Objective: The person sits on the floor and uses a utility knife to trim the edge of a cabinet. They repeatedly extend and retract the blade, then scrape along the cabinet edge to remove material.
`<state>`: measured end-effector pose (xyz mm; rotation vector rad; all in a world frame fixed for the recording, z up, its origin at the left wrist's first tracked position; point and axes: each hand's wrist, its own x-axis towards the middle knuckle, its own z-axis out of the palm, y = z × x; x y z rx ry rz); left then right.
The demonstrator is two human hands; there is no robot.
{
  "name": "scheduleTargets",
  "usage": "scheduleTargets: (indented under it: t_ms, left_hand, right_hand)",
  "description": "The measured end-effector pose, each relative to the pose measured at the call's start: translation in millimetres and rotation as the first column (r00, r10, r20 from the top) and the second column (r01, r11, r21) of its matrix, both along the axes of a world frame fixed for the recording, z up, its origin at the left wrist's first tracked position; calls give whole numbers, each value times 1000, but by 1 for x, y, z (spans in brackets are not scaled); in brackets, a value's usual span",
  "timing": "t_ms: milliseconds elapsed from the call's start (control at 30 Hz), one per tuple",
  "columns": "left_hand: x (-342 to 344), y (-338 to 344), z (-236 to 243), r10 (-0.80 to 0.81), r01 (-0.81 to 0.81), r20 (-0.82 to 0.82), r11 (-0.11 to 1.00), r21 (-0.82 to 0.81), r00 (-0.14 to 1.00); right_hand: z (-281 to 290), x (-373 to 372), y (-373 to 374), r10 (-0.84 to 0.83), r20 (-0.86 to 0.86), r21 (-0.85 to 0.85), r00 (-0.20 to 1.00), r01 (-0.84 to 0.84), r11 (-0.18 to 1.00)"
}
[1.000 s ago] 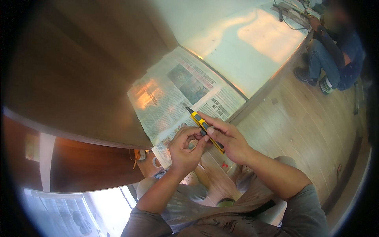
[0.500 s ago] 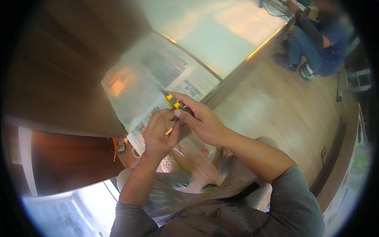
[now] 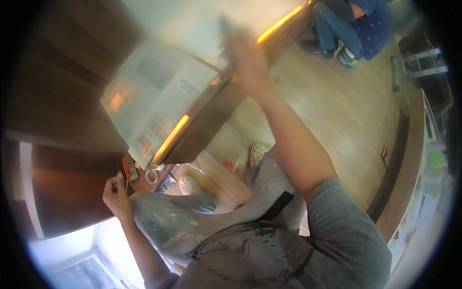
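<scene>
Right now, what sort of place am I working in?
Probably a room under renovation: there's spread-out newspaper, your trousers are smeared with white, and what looks like a metal ladder stands off right.

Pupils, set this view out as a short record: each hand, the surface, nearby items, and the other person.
Left hand: raised near an orange item; whether it holds anything is unclear
Right hand: stretched forward, motion-blurred; grip cannot be made out
Surface: newspaper, flat, beside the dark wood panel
Nearby items: white ring-shaped roll; red scraps on the floor
Other person: upper right, near a bucket
</scene>
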<state>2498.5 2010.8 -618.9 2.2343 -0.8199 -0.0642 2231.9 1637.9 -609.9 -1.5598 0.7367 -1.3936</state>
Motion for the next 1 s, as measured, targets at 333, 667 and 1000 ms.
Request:
scheduleTargets:
  t_ms: [333,667,1000]
  left_hand:
    - [-41,95,-27,20,-53,154,976,213,988]
    - [-61,90,-19,-41,21,125,988,155,991]
    - [-46,-11,-139,-4,2,-507,1000,-5,862]
  right_hand:
    - [-47,-96,-87,-300,327,598,896,49,800]
    - [-56,-70,-74,-40,-37,503,999,53,863]
    - [-26,-39,-48,93,-162,421,982,-17,907]
